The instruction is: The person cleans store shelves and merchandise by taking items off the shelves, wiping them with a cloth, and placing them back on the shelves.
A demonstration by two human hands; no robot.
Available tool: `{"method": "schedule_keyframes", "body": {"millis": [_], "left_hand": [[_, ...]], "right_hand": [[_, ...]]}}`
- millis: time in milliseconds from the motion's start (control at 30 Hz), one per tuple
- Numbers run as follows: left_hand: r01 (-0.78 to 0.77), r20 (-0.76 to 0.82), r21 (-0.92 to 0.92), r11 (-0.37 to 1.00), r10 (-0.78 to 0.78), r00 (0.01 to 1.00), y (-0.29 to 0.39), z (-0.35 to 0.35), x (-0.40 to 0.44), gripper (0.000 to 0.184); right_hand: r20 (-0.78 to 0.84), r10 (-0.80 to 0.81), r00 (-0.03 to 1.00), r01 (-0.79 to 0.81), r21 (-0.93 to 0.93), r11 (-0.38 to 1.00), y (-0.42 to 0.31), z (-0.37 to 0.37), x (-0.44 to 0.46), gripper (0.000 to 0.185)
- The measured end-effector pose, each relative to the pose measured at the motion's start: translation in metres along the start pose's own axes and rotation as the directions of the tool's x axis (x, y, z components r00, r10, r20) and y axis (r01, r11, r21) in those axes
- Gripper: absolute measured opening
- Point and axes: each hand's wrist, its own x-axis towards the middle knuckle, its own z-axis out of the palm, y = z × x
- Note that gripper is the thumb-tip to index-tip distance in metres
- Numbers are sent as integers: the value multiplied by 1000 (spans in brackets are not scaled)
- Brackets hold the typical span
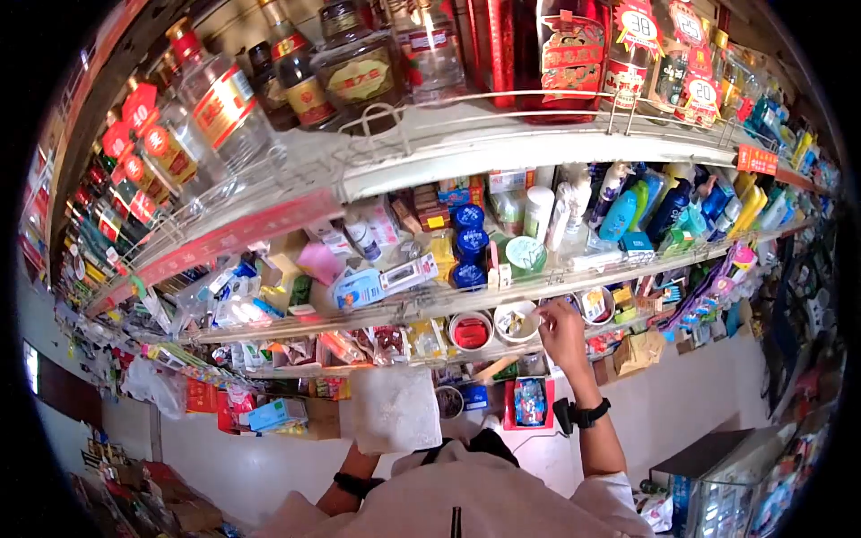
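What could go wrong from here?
The right hand is at the rim of the middle white tub; a snag might tip it. The white tub with red contents sits close beside, so it could get bumped too. The whitish box hides the left hand, so its grip can't be checked; it might slip.

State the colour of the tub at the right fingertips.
The tub is white, clearest in the head view.
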Motion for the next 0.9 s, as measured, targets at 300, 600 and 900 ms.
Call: {"method": "schedule_keyframes", "body": {"millis": [300,600,900], "left_hand": [[75,-4,-122,990,-76,997,-47,-9,-67,37],[371,-18,-146,917,-378,926,-120,-21,-204,37],[493,-64,-133,860,-504,861,-134,-33,-235,38]], "right_hand": [[20,-189,982,190,-61,980,-61,47,35,25],[-98,-210,973,203,-78,976,-49,133,133,64],[-282,257,924,-286,-68,956,-66,156,245,94]]}}
